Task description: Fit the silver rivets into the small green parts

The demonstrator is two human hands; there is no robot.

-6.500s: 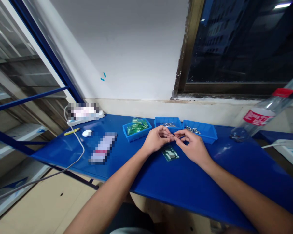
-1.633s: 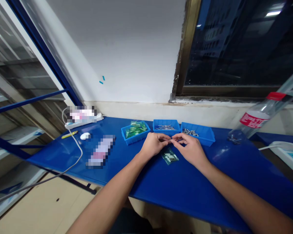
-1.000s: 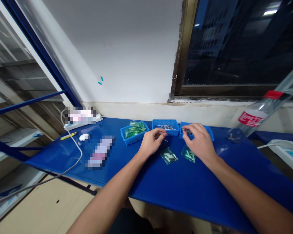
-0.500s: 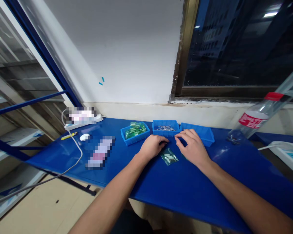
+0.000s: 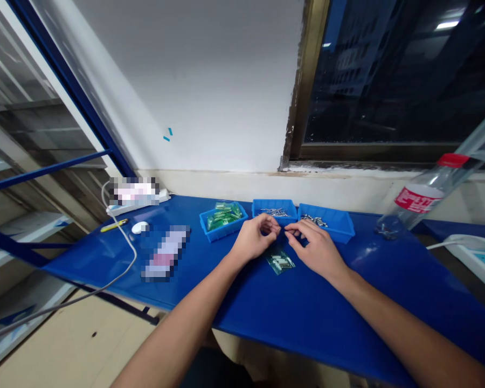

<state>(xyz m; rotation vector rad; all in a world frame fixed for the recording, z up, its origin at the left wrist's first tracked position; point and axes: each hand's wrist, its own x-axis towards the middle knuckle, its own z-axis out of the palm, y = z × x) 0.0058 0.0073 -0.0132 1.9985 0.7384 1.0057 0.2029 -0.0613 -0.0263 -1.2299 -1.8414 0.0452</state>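
Note:
My left hand [image 5: 256,237] and my right hand [image 5: 316,248] face each other above the table, fingertips almost meeting. On each, thumb and fingers are pinched together; whatever they hold is too small to name. Just below them lies a small clear greenish plastic bag [image 5: 281,263] with short white and metallic pieces in it. Behind the hands stand blue bins: the middle bin [image 5: 261,220] carries thin metal pins or screws [image 5: 275,212], and the right bin [image 5: 341,233] has small metal parts [image 5: 316,220]. Several green packets [image 5: 223,216] fill the left bin [image 5: 222,234].
On the blue table [image 5: 307,323], a pixelated flat object [image 5: 167,253], a white mouse-like item [image 5: 139,228] and a yellow cutter [image 5: 113,226] lie at left, near a cable [image 5: 131,264]. A red-capped plastic bottle [image 5: 420,196] stands right; power strips sit at both sides.
My left hand has risen slightly from the table toward the right hand, its fingers now curled up. My right hand has shifted a little left and down, uncovering the metal parts in the right bin.

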